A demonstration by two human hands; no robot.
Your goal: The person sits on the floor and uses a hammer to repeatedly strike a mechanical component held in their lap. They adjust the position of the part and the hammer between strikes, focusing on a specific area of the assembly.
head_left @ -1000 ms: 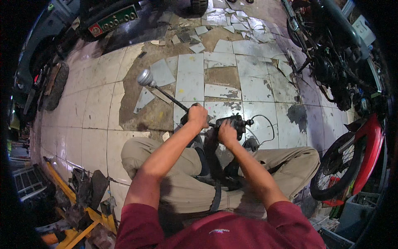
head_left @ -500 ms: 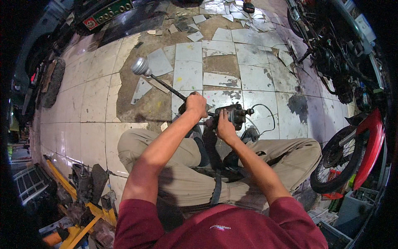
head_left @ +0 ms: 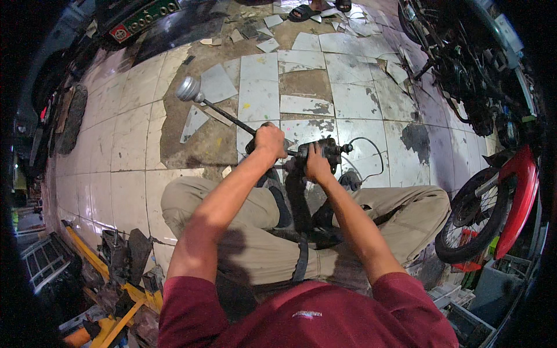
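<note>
A long dark rod (head_left: 223, 113) with a round silver end (head_left: 188, 89) sticks out over the broken floor tiles (head_left: 258, 87). The left hand (head_left: 270, 142) is wrapped tight around the rod near the person's knees. Just beside it, the right hand (head_left: 317, 165) grips a dark metal part (head_left: 322, 152) with a thin wire (head_left: 371, 152), and a red motorbike (head_left: 510, 197) stands on the far right.

The long dark rod (head_left: 223, 113) lies tilted, its rounded silver end (head_left: 188, 89) pointing up-left above the broken floor tiles. The black metal assembly (head_left: 322, 152) sits at its lower end, above the knees, with a thin cable (head_left: 371, 152) looping to its right.
</note>
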